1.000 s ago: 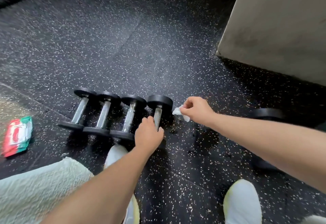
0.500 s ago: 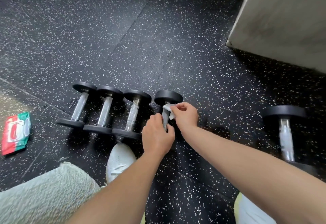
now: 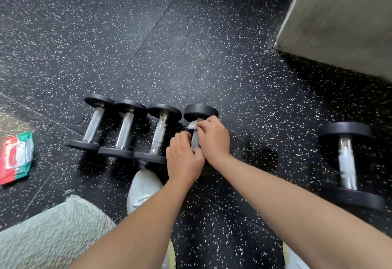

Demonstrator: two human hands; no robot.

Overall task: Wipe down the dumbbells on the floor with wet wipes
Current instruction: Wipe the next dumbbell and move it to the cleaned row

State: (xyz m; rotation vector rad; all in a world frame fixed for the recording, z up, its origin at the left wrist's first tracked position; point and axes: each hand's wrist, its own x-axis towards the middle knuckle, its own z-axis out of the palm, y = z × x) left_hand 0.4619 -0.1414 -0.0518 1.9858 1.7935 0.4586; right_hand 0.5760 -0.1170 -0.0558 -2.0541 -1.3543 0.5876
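The dumbbell [image 3: 200,111], rightmost of a row [image 3: 125,128] of four, has its handle gripped by the left hand [image 3: 183,158] while the right hand [image 3: 214,139] pinches a wet wipe [image 3: 192,125] against it, on speckled black rubber floor [image 3: 191,56], a pale block [image 3: 343,18] far right.

No legible text. Wet-wipes pack [image 3: 16,157], well left of the dumbbell row [image 3: 125,128]: red, green and white label, lettering too blurred to read.
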